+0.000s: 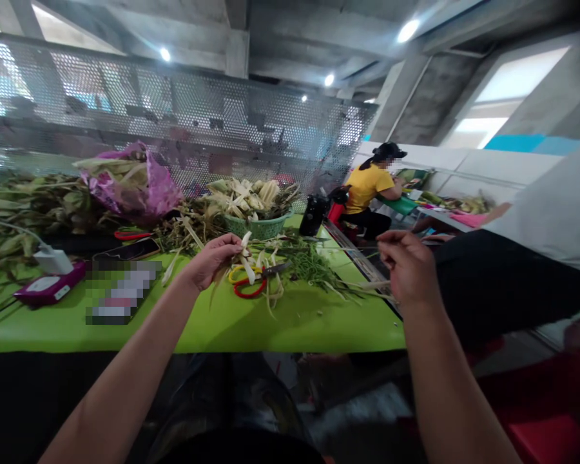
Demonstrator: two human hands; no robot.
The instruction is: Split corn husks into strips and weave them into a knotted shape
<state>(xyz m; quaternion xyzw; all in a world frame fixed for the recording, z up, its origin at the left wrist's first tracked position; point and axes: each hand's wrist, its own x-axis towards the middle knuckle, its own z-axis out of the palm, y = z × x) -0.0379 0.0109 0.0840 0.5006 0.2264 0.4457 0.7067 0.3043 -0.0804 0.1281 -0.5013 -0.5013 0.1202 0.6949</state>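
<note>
My left hand (212, 259) is closed on a bunch of pale leaf strips (245, 254) held above the green table (299, 322). My right hand (406, 265) is raised at the table's right edge with fingers pinched on thin green strands (333, 248) that stretch back toward my left hand. Under the strips lie scissors with red and yellow handles (249, 283) among loose green stems (314, 267).
A green basket of husks (257, 225) stands behind the scissors, with a purple bag (135, 183) and leaf piles (33, 206) at the left. A pink device (48, 289) and charger (53, 261) lie near left. A person in yellow (370, 190) sits beyond; another person (536, 245) sits close at right.
</note>
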